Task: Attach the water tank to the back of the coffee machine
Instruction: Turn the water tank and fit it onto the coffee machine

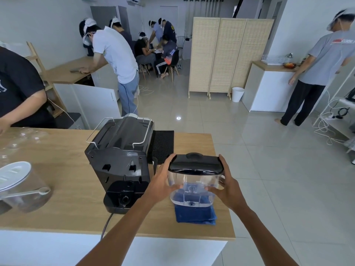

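You hold the water tank [194,181] between both hands, over the right end of the worktop [67,189] and near its front edge. Your left hand [163,182] wraps the tank's left side, thumb up against the black lid [196,164], fingers curled onto the clear wall. Your right hand [227,187] grips the right side the same way, thumb on the lid's right end, fingers pressed to the lower wall. The tank stands upright, its lid on, directly above a folded blue cloth [196,215] that lies by the worktop's front right corner; whether its base touches the cloth you cannot tell. The coffee machine [119,162] stands just left of the tank, near the middle of the worktop, its back turned toward you, with the open recess and black base socket facing the front edge. A black mat [163,145] lies behind the tank toward the far edge, beside the machine. A clear container with a white lid [17,187] sits at the left end of the worktop.
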